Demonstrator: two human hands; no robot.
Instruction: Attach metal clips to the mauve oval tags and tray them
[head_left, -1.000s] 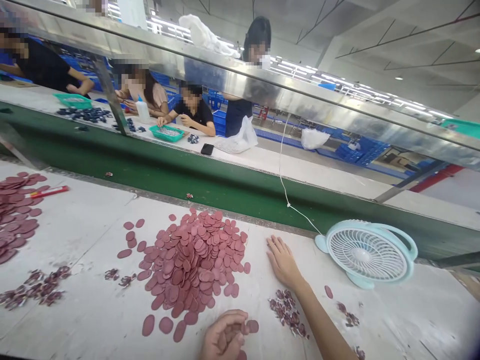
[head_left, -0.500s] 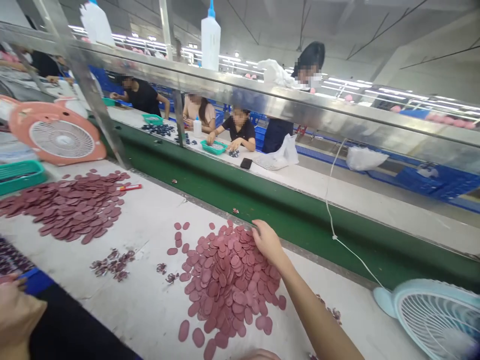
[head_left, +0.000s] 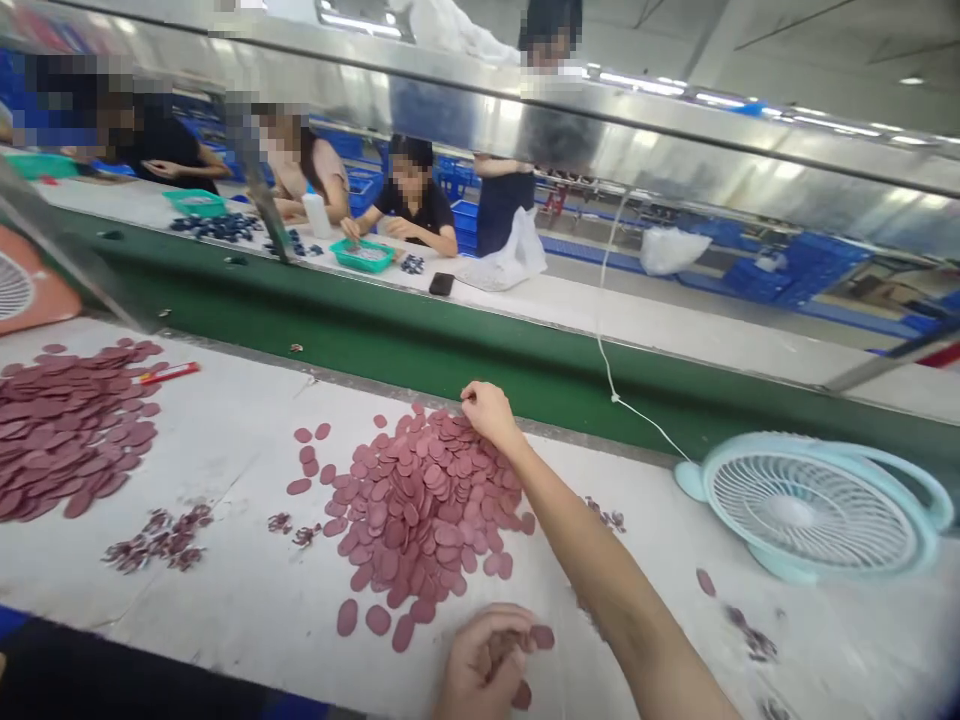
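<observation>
A heap of flat, oval maroon pieces [head_left: 420, 510] lies on the pale worktable. At its far edge, beside the green strip, my right hand [head_left: 489, 412] is closed with fingers curled in; what is between the fingertips is too small to make out. My left hand [head_left: 484, 660] is near the bottom, in front of the heap, fingers curled around an oval maroon piece [head_left: 542, 637] that sticks out at the fingertips. Another oval piece [head_left: 522, 694] shows just below that hand. Small clumps of maroon scraps [head_left: 304, 537] lie to the left of the heap.
A second maroon heap [head_left: 67, 430] and a red-and-white stick [head_left: 169, 373] lie left. A light-blue fan [head_left: 817, 510] stands right, its white cord crossing the green strip [head_left: 360, 345]. Co-workers sit across, near green baskets [head_left: 364, 256]. A metal shelf [head_left: 450, 90] spans above.
The view has swung right and down. My left hand has come up into view with an oval piece. My right hand's fingers, stretched out before, are now curled at the heap's far edge.
</observation>
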